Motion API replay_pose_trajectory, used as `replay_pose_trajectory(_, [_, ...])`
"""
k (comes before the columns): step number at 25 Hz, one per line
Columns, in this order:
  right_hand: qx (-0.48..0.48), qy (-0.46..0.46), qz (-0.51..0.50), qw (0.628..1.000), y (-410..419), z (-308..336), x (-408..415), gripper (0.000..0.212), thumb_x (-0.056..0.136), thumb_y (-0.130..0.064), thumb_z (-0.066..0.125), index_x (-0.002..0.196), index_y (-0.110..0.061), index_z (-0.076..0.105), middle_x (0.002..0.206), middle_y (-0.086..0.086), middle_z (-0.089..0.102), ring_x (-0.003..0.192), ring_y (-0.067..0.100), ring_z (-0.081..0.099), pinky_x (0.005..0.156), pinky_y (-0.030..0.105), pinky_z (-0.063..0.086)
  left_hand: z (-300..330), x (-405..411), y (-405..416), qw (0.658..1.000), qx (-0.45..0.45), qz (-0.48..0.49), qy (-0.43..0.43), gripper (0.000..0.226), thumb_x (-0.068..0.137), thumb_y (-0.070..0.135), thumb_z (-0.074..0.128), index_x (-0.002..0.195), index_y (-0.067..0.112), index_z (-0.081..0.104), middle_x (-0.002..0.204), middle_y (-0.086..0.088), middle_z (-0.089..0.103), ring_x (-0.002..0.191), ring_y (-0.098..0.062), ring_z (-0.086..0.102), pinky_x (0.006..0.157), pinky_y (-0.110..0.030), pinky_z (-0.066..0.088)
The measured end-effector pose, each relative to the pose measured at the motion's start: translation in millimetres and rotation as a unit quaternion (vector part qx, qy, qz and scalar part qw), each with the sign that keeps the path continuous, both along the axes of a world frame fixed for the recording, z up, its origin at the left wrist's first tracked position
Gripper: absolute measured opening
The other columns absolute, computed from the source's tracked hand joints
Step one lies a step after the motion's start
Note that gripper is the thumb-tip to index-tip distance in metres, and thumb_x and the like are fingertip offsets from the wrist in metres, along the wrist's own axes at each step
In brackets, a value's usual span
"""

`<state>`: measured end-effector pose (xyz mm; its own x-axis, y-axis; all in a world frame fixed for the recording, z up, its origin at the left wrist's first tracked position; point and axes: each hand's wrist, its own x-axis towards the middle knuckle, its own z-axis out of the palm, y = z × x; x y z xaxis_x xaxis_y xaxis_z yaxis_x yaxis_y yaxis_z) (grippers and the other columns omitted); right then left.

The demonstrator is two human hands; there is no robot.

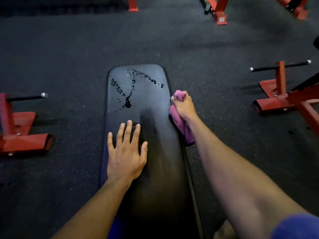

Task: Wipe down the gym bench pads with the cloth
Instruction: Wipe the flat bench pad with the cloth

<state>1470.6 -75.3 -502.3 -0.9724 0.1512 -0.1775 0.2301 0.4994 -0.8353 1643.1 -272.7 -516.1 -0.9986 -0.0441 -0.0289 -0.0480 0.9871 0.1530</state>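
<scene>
While the left hand [126,157] lies flat, fingers spread, bracing on the bench pad [156,178], liquid droplets [133,85] sit unwiped at the pad's far end. Right hand [183,107] clenches the bunched pink cloth [179,121] against the pad's right edge. Step looks like mid-wipe, side edge. Next move likely: carry cloth forward and left over the droplets.

Both forearms are bare; a blue sleeve [296,226] covers the right upper arm.
</scene>
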Motion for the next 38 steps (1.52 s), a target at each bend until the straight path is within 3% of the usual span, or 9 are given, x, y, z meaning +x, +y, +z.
replay_pose_trajectory(2, [-0.031,-0.012,-0.005,0.999,8,-10,-2,0.015,0.098,-0.022,0.064,0.104,-0.009,0.059,0.100,-0.004,0.062,0.097,0.015,0.059,0.094,0.033,0.048,0,0,-1,1.000,-0.001,-0.001,0.001,0.070,0.102,0.059,0.014,0.165,0.030,0.014,0.175,0.000,0.005,0.161,-0.020,-0.002,0.128,-0.058,0.001])
replay_pose_trajectory(5, [-0.042,0.029,0.067,0.996,23,-10,81,0.012,0.100,-0.022,0.062,0.104,-0.012,0.058,0.093,-0.018,0.054,0.091,0.005,0.056,0.087,0.033,0.049,2,-1,0,1.000,-0.002,-0.001,-0.002,0.070,0.102,0.058,0.015,0.165,0.028,0.016,0.174,-0.001,0.008,0.161,-0.021,0.001,0.128,-0.059,0.002])
replay_pose_trajectory(9, [0.026,0.065,0.122,0.990,47,-16,189,0.006,0.102,-0.029,0.060,0.103,-0.023,0.059,0.106,-0.013,0.058,0.105,0.006,0.059,0.091,0.029,0.049,1,1,-1,1.000,-0.009,-0.009,-0.002,0.070,0.102,0.057,0.014,0.165,0.027,0.015,0.174,-0.002,0.008,0.161,-0.022,0.001,0.128,-0.060,0.002])
replay_pose_trajectory(17, [0.131,0.039,0.065,0.988,-10,2,-19,0.022,0.101,-0.024,0.054,0.119,-0.014,0.048,0.121,0.011,0.051,0.105,0.035,0.060,0.080,0.039,0.042,-3,0,-1,1.000,-0.010,-0.004,0.008,0.069,0.103,0.057,0.017,0.165,0.027,0.017,0.174,-0.002,0.009,0.161,-0.022,0.002,0.128,-0.059,0.005])
replay_pose_trajectory(24, [0.123,0.043,0.138,0.982,26,-2,128,0.023,0.103,-0.029,0.057,0.123,-0.028,0.046,0.126,-0.006,0.044,0.094,0.017,0.059,0.075,0.037,0.047,-4,0,-1,1.000,-0.002,-0.005,0.020,0.069,0.102,0.056,0.022,0.164,0.026,0.021,0.174,-0.005,0.013,0.161,-0.025,0.007,0.128,-0.060,0.007])
replay_pose_trajectory(29, [0.220,0.014,0.100,0.970,0,10,59,0.035,0.099,-0.026,0.057,0.129,-0.014,0.043,0.129,0.018,0.046,0.107,0.047,0.059,0.083,0.049,0.045,3,-2,3,1.000,-0.004,-0.007,-0.014,0.070,0.100,0.057,0.022,0.163,0.027,0.025,0.174,-0.003,0.014,0.161,-0.023,0.006,0.129,-0.056,0.000])
replay_pose_trajectory(32, [0.243,0.066,0.187,0.949,-6,55,44,0.037,0.096,-0.028,0.059,0.128,-0.018,0.045,0.126,0.019,0.043,0.106,0.050,0.058,0.084,0.054,0.051,23,12,2,0.999,0.025,-0.003,-0.027,0.071,0.101,0.057,0.019,0.164,0.024,0.024,0.174,-0.005,0.011,0.161,-0.023,0.007,0.130,-0.052,-0.003])
replay_pose_trajectory(35, [0.252,0.211,0.261,0.908,5,103,54,0.063,0.090,-0.027,0.066,0.148,-0.029,0.041,0.130,0.016,0.038,0.100,0.042,0.058,0.079,0.052,0.055,33,74,-6,0.980,0.033,-0.188,-0.048,0.069,0.106,0.059,0.019,0.166,0.025,0.017,0.174,-0.002,0.004,0.161,-0.020,0.001,0.130,-0.048,-0.007])
replay_pose_trajectory(38, [0.252,0.227,0.339,0.878,-19,117,84,0.084,0.087,-0.033,0.071,0.159,-0.028,0.029,0.136,0.015,0.037,0.104,0.039,0.057,0.084,0.050,0.054,27,133,-11,0.926,0.003,-0.367,-0.087,0.069,0.107,0.063,0.021,0.166,0.030,0.008,0.175,0.001,0.001,0.161,-0.017,-0.005,0.128,-0.049,-0.013])
